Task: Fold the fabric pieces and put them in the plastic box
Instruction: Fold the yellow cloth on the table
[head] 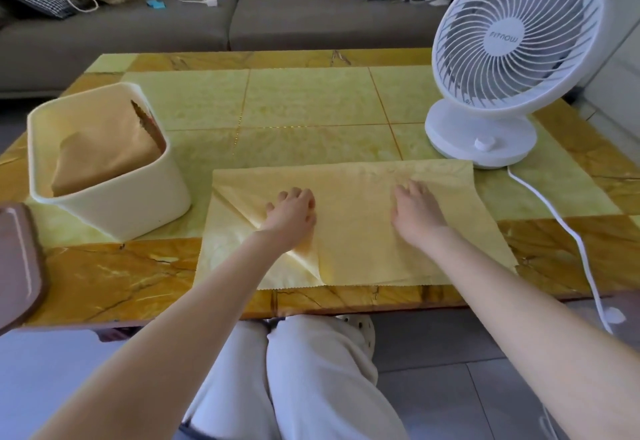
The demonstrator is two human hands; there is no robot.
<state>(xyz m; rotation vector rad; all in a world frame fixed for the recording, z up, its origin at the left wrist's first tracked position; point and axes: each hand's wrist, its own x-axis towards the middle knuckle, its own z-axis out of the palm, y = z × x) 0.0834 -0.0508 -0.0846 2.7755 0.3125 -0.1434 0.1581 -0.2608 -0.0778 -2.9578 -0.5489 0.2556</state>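
A pale yellow fabric piece [356, 245] lies spread on the near part of the table, its left side creased and partly turned over. My left hand [292, 214] rests on the fabric's left half with fingers loosely bent, at the top of a diagonal crease. My right hand [417, 212] lies flat on the right half, fingers stretched forward. To the left stands the cream plastic box [114, 207], tilted toward me, with a folded tan fabric piece [104, 148] inside it.
A white table fan [512, 51] stands at the back right, its cord [568, 235] trailing over the table's front right edge. A brown lid [17, 263] lies at the left edge. A grey sofa [173, 27] runs behind the yellow tiled table [311, 103].
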